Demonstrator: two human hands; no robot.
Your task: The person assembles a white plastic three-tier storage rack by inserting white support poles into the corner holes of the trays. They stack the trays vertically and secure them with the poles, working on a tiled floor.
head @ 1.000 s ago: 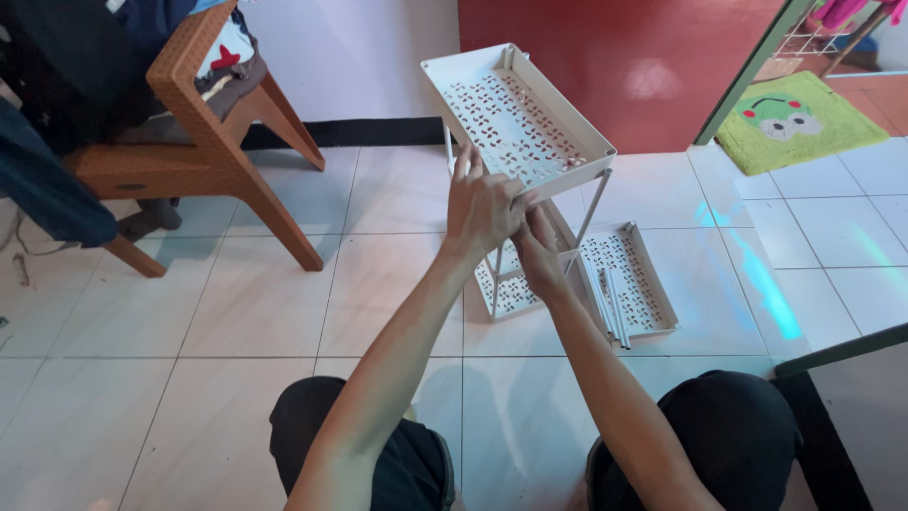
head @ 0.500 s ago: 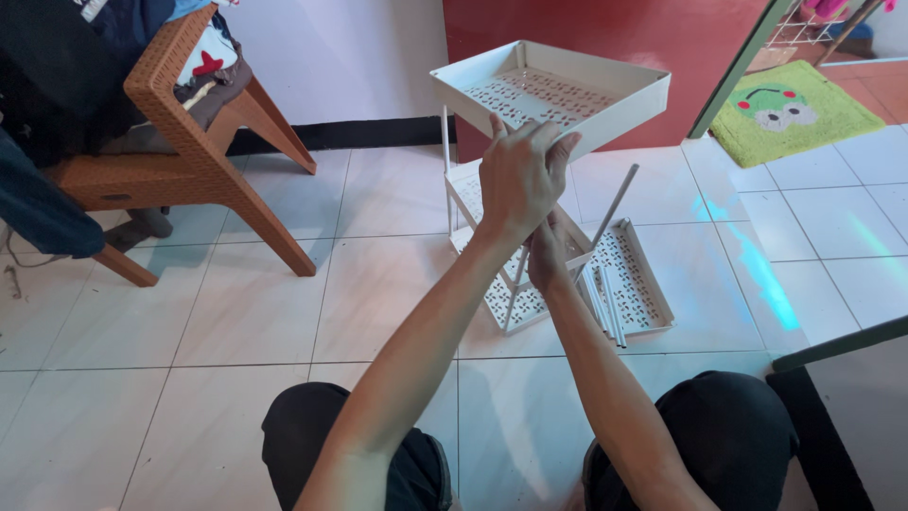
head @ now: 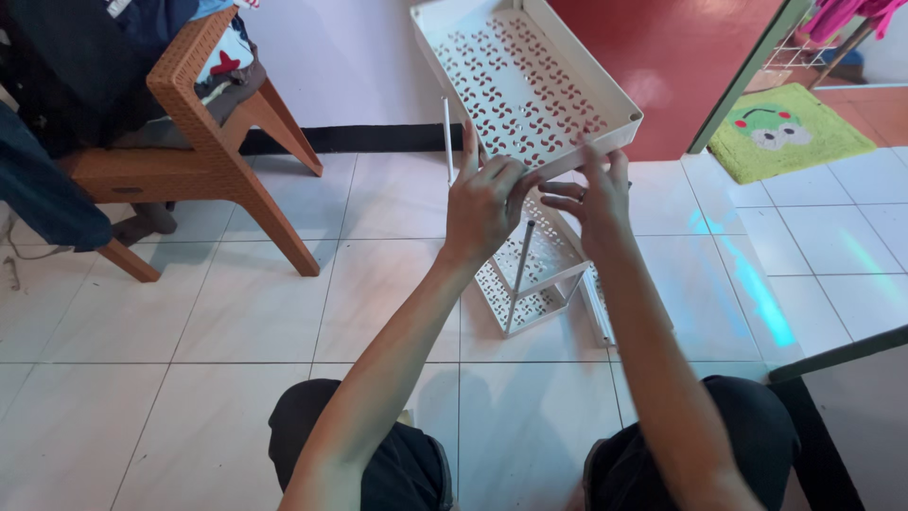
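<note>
A white perforated plastic shelf tray (head: 522, 80) is tilted up in front of me, its near edge held by both hands. My left hand (head: 484, 201) grips the near rim at the left corner, fingers curled over it. My right hand (head: 596, 194) pinches the near rim further right. Below the tray stands the lower part of the white rack (head: 530, 284) with thin metal poles (head: 518, 274) and perforated shelves, resting on the tiled floor. My knees in dark shorts frame the bottom of the view.
A brown wicker-style chair (head: 203, 142) piled with dark clothes stands at the left. A green mat (head: 790, 128) with a frog face lies at the upper right beyond a green door frame (head: 747, 71). A white wall with black skirting runs behind.
The tray has been lifted and tilted closer to me, its open side now facing up. Both hands moved up to its near rim, and the view shifted closer.
</note>
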